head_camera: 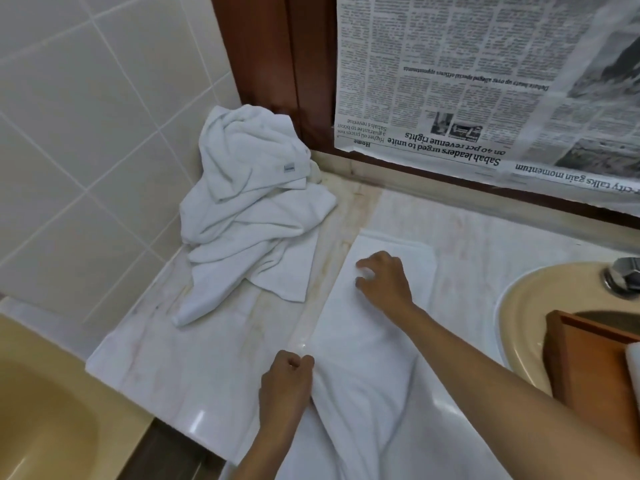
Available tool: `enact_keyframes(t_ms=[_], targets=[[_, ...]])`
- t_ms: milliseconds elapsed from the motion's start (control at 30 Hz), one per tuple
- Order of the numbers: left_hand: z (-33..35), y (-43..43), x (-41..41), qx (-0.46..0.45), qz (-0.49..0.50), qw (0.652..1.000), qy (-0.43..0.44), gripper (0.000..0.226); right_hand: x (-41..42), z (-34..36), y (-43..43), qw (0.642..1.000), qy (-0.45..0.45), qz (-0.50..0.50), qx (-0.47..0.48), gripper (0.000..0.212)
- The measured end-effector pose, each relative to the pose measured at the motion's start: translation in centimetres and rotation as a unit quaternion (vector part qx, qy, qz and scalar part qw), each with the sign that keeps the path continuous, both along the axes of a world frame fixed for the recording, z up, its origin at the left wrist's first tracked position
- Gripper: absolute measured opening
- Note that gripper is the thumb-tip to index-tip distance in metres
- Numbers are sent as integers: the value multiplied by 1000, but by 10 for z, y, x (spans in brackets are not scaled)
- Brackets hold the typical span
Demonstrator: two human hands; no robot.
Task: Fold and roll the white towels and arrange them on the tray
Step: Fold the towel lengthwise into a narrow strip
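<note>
A long white towel (367, 341) lies spread on the marble counter (166, 368), running from the middle down past the front edge. My right hand (382, 280) rests on its far end with fingers bent, pressing it flat. My left hand (285, 382) pinches the towel's left edge near the counter's front. A heap of crumpled white towels (249, 209) sits in the back left corner. The wooden tray (595, 372) stands at the right, over the basin, with the end of a rolled white towel (633, 365) showing at the frame edge.
A beige basin (526, 306) with a chrome tap (623, 275) is on the right. Another beige basin (45, 417) lies at the lower left. Newspaper (485, 81) covers the mirror behind the counter. Tiled wall (86, 116) on the left.
</note>
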State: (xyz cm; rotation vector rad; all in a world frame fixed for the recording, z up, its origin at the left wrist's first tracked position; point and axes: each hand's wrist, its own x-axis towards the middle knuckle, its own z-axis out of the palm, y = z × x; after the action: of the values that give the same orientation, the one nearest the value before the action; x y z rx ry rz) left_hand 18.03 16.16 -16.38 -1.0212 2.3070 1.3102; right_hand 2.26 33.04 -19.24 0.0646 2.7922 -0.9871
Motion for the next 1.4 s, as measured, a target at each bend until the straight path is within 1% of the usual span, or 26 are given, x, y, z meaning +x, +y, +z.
enact_keyframes(t_ms=[100, 233, 300, 367, 433, 467, 533, 600, 700, 833, 967, 1267, 1333, 1400], targets=[[1, -1, -6, -27, -37, 999, -3, 18, 6, -8, 6, 999, 30, 36, 1, 34], [4, 4, -32, -45, -77, 996, 6, 36, -14, 2, 17, 998, 18, -24, -60, 30], [4, 10, -52, -62, -108, 992, 14, 43, -29, 9, 25, 998, 42, -48, -25, 31], [6, 17, -75, -81, -134, 987, 21, 44, -44, 13, 34, 995, 61, -56, 56, 35], [5, 25, -97, -91, -161, 982, 38, 43, -60, 15, 43, 987, 59, -43, 141, 38], [3, 28, -107, -94, -175, 979, 49, 43, -66, 15, 47, 984, 55, -34, 168, 37], [1, 35, -127, -101, -198, 973, 60, 42, -77, 12, 51, 983, 44, -17, 175, 29], [-2, 40, -143, -107, -207, 971, 59, 39, -84, 8, 54, 990, 23, 0, 141, 18], [-6, 42, -153, -123, -206, 969, 61, 31, -87, 3, 56, 993, 0, 19, 116, 12], [-18, 40, -154, -160, -218, 960, 74, 30, -88, 0, 54, 994, 1, 10, 112, 15], [-22, 39, -158, -175, -231, 954, 81, 26, -89, 0, 47, 992, 5, -8, 128, 15], [-22, 41, -163, -224, -260, 937, 63, 26, -88, -4, 38, 980, 17, -7, 197, 15], [-22, 41, -163, -231, -266, 934, 66, 27, -79, -7, 34, 969, 57, -6, 242, 22], [-22, 41, -163, -234, -271, 931, 67, 27, -62, -9, 26, 963, 107, -12, 249, 36]])
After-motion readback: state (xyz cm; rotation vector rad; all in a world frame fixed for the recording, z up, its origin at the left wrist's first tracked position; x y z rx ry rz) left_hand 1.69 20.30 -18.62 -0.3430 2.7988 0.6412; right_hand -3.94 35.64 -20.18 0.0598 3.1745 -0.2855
